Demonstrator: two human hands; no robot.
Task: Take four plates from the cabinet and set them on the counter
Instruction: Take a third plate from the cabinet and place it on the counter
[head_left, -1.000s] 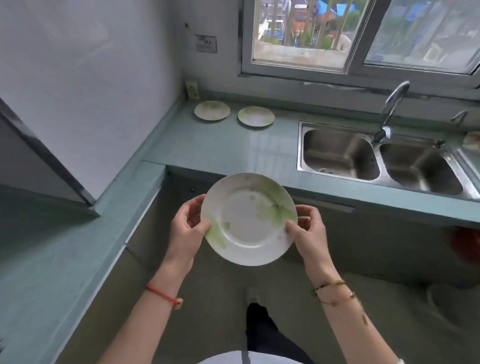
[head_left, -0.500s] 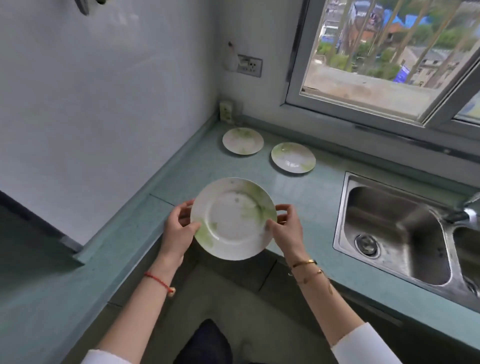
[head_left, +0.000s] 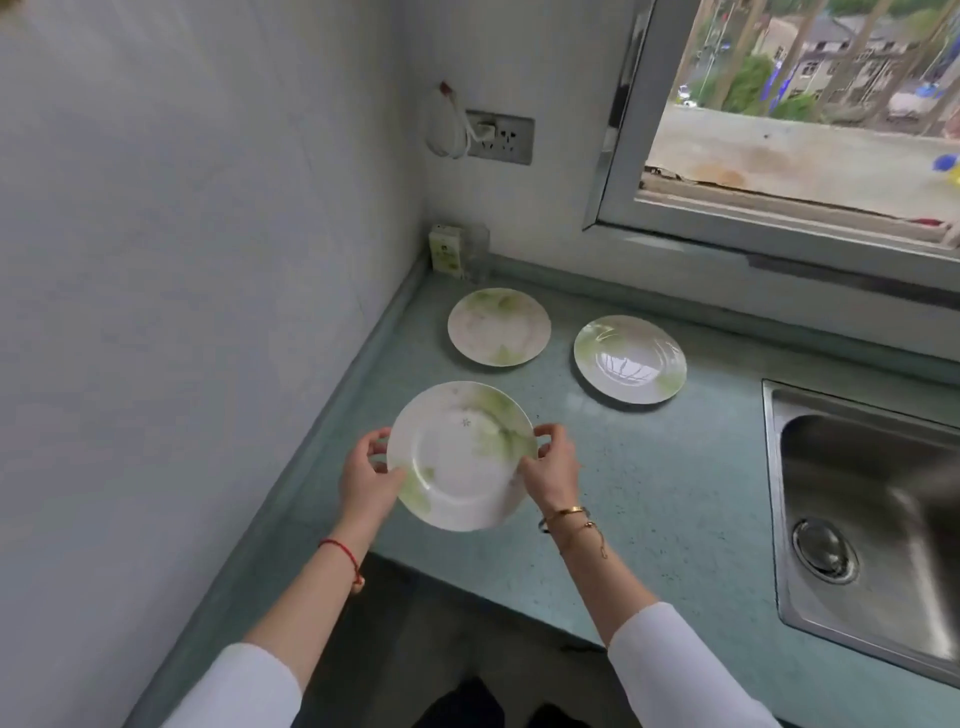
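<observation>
Moved forward over the surface (head_left: 675, 493), a third plate (head_left: 460, 457) is gripped by left hand (head_left: 366, 478) and right hand (head_left: 553, 467); two plates (head_left: 498, 327) (head_left: 629, 358) lie beyond them, a fourth seemingly remains.

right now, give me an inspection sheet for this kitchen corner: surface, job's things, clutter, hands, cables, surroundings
surface: teal speckled stone counter, corner section.
job's things: two round white ceramic plates with green leaf print lie flat and apart near the back wall, back-left plate and back-right plate; a matching held plate is over the counter's front; no fourth plate seen.
clutter: small green-and-white box in the back corner.
hands: left hand and right hand grip opposite rims of the held plate.
cables: white coiled cord plugged into the grey wall socket.
surroundings: steel sink at right; window above.
</observation>
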